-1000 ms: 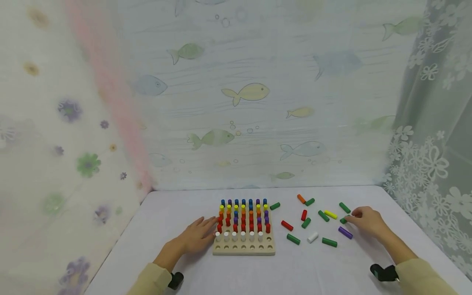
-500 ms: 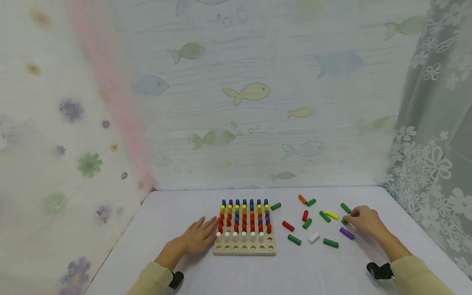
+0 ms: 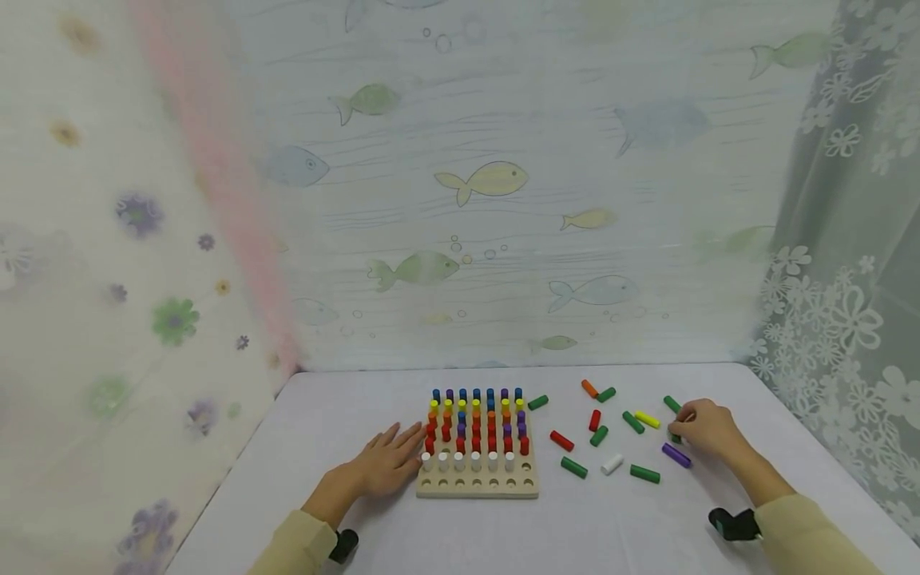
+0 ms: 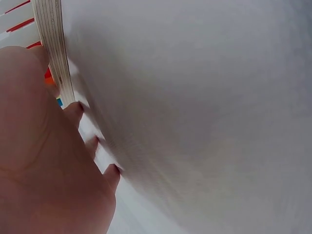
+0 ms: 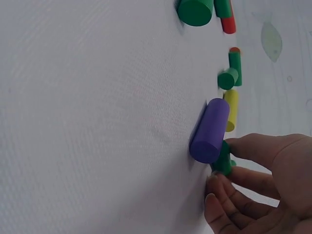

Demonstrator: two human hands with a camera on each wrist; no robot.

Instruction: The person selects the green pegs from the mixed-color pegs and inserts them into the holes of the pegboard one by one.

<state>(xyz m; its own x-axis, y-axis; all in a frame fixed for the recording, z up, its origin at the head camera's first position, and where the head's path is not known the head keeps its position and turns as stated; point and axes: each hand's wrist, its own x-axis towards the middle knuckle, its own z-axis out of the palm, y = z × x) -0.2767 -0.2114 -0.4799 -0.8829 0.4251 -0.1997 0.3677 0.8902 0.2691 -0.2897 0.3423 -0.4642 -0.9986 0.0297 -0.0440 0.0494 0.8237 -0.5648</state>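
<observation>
A wooden pegboard (image 3: 477, 493) stands left of the table's middle, with rows of blue, purple, yellow, orange, red and white pegs; its front row of holes is bare. My left hand (image 3: 384, 463) lies with fingers spread on the cloth, touching the board's left side. In the left wrist view the board's edge (image 4: 52, 39) shows by that hand. At the right, my right hand (image 3: 710, 430) pinches a green peg (image 5: 223, 161) between thumb and index finger, low over the cloth. A purple peg (image 5: 210, 131) lies just in front of it and partly covers it in the right wrist view.
Loose pegs lie scattered right of the board: several green, such as one green peg (image 3: 644, 473), plus a yellow peg (image 3: 647, 419), a white peg (image 3: 612, 464), red pegs and an orange peg (image 3: 589, 389). A fish-print curtain (image 3: 460, 319) hangs behind the table.
My right hand has shifted slightly left, and the green peg at its fingertips has tipped more upright. My left hand and the board stay in place.
</observation>
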